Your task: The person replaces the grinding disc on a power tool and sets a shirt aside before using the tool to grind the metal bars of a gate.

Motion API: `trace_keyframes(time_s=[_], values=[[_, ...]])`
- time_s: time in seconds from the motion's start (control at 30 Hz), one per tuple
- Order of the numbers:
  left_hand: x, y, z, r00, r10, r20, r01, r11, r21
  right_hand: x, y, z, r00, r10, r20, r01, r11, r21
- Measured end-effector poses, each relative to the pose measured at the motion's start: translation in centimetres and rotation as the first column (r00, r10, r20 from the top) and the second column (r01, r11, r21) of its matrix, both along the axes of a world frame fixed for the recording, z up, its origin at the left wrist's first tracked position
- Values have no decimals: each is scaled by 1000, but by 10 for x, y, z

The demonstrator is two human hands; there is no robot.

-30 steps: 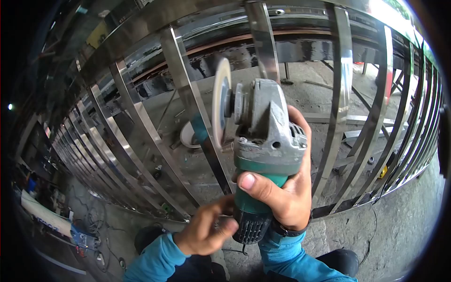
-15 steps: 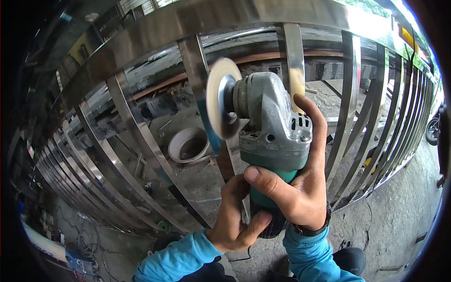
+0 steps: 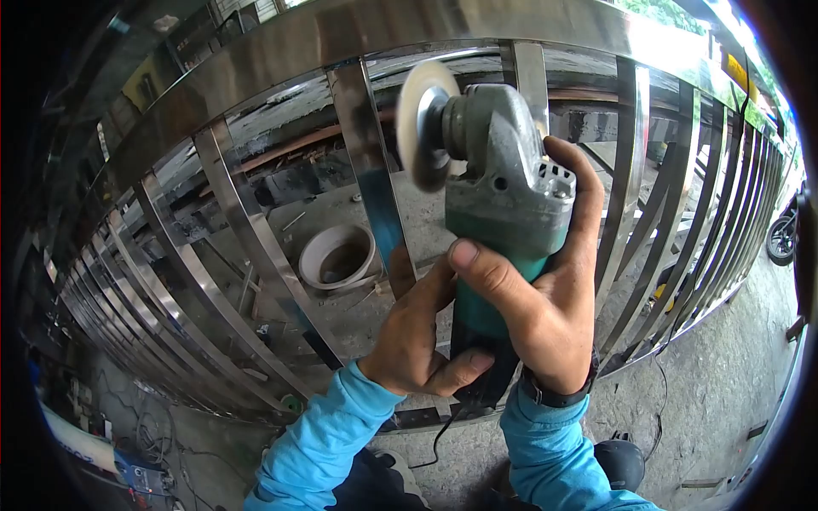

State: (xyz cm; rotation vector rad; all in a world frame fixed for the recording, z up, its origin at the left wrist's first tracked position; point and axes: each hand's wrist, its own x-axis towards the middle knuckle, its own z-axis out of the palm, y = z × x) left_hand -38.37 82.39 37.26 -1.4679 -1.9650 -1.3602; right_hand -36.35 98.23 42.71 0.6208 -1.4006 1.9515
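An angle grinder (image 3: 503, 204) with a grey metal head and a green body is held upright in front of a shiny metal railing (image 3: 375, 25). Its pale round disc (image 3: 423, 126) faces left, beside an upright bar (image 3: 366, 145); whether they touch I cannot tell. My right hand (image 3: 554, 298) is wrapped round the green body, thumb across the front and a finger up the right side. Lower down, my left hand (image 3: 422, 341) grips the dark handle from the left, its fingers partly hidden behind the tool.
Behind the bars a round tub (image 3: 338, 255) sits on the dusty floor among scraps. Cables (image 3: 162, 439) and a blue machine (image 3: 141, 473) lie at the lower left. A thin cord (image 3: 663, 400) runs down at the right. A wheel (image 3: 781, 240) shows at the far right.
The grinder and its disc have moved up and slightly right in the view, with both hands still on it. The left hand has risen a little.
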Motion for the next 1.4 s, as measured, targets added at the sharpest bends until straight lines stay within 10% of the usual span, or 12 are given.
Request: trace_keyframes(time_s=[1.4], values=[[-3,3,7,995,98,9,-97,989,-110,-14,-2,8,943,-309,-124,328,929,174]])
